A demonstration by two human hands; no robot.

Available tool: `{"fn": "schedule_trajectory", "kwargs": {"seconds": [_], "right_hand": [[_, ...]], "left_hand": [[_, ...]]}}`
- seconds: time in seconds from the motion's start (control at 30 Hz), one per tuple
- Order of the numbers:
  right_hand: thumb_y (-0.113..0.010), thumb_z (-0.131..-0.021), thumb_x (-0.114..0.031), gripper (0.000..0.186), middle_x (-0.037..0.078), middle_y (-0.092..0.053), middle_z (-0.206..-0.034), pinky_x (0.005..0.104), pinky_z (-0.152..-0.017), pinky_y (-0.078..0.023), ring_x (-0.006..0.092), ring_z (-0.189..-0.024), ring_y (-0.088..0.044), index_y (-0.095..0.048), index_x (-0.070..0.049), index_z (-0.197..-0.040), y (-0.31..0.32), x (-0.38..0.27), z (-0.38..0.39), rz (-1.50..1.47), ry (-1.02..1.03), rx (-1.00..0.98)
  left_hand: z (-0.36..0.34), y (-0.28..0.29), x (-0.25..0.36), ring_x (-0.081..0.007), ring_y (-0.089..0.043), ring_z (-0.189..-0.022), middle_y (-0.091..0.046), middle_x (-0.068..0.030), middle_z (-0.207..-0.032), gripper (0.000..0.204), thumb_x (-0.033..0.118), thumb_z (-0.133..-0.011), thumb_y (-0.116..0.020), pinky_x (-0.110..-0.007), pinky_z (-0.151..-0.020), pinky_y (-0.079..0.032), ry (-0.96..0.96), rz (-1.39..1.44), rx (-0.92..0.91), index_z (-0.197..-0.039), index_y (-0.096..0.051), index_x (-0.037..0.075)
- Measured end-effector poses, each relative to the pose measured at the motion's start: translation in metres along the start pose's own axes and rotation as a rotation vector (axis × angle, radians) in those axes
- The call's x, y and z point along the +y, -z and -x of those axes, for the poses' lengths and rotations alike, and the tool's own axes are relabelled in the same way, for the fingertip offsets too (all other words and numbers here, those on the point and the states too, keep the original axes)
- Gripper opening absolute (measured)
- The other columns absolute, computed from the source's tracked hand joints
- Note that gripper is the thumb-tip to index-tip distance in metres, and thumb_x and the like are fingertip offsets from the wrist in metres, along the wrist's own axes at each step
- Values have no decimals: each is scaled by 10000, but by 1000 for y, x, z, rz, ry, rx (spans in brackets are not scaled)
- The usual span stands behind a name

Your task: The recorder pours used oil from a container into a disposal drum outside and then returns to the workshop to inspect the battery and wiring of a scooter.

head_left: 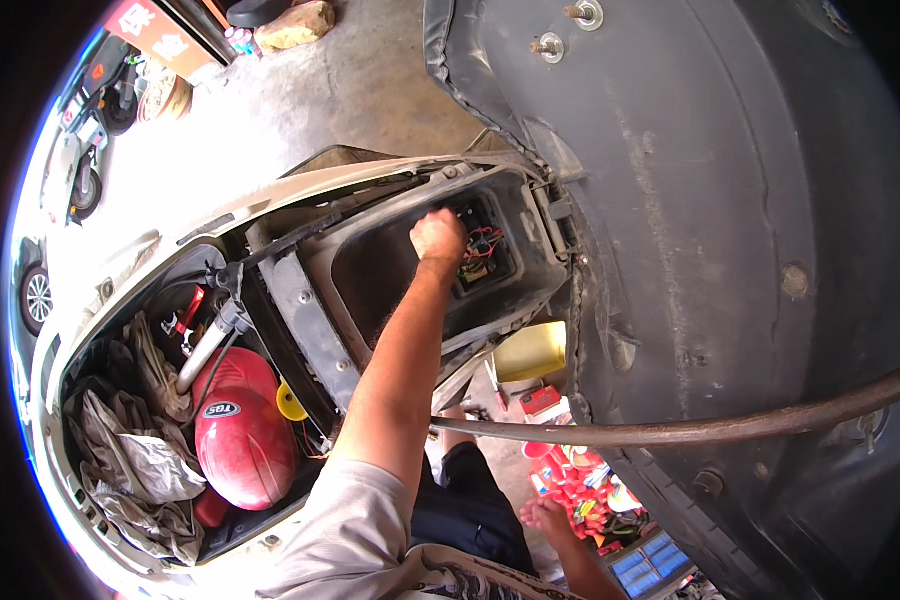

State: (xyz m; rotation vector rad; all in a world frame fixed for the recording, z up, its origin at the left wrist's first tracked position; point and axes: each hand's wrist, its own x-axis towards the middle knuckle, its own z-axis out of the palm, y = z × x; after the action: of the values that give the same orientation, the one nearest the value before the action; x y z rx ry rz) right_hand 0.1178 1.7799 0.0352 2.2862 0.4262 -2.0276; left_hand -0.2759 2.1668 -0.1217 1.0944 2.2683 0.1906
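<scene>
My left hand [440,236] reaches down into the black storage bucket [355,285] of an opened scooter. Its fingers are curled into a fist, and whatever they may hold is hidden. Right beside it, a square opening in the bucket shows red and dark wires [485,243] and a small yellowish part [478,270]. My right hand [548,520] hangs low at my side, away from the scooter, with its fingers apart and nothing visible in it.
A large black seat [710,200] is tipped up on the right, crossed by a brown curved bar [690,432]. At left, a red helmet [242,430] and crumpled cloths [150,455] fill the footwell. Below are a yellow tray [530,352] and red clutter [575,485].
</scene>
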Motion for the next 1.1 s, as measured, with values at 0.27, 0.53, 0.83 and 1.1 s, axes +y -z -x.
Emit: {"fn": "schedule_trajectory", "kwargs": {"seconds": [0.27, 0.53, 0.83, 1.1], "right_hand": [[-474, -904, -96, 160, 129, -641, -934, 308, -727, -526, 204, -800, -640, -543, -1, -1012, -1, 3, 0, -6, 12, -6], [-469, -911, -103, 166, 137, -639, -949, 307, -736, -523, 203, -812, -640, -542, 2, -1018, -2, 2, 1, 8, 2, -5], [-472, -914, -100, 163, 139, -640, -941, 307, -736, -524, 207, -817, -641, -539, 7, -1017, -3, 5, -4, -7, 24, -33], [-466, -911, -93, 148, 137, -642, -929, 315, -730, -526, 210, -810, -642, -540, -4, -1002, -2, 1, 0, 17, -11, 11]], "left_hand": [[0, 0, 4, -320, -666, -824, -675, -175, -848, 223, 245, -751, -590, -397, -752, -524, -16, -32, 27, -813, -710, 67], [2, 1, -4, -325, -664, -823, -672, -178, -842, 239, 267, -761, -598, -408, -742, -526, -47, -54, 24, -812, -702, 58], [-2, 0, -3, -325, -665, -830, -674, -178, -861, 227, 263, -760, -608, -411, -740, -529, -38, -57, 39, -811, -702, 62], [7, 15, 3, -304, -666, -846, -677, -156, -877, 216, 181, -806, -520, -396, -758, -526, -49, -65, -30, -837, -701, 67]]}}
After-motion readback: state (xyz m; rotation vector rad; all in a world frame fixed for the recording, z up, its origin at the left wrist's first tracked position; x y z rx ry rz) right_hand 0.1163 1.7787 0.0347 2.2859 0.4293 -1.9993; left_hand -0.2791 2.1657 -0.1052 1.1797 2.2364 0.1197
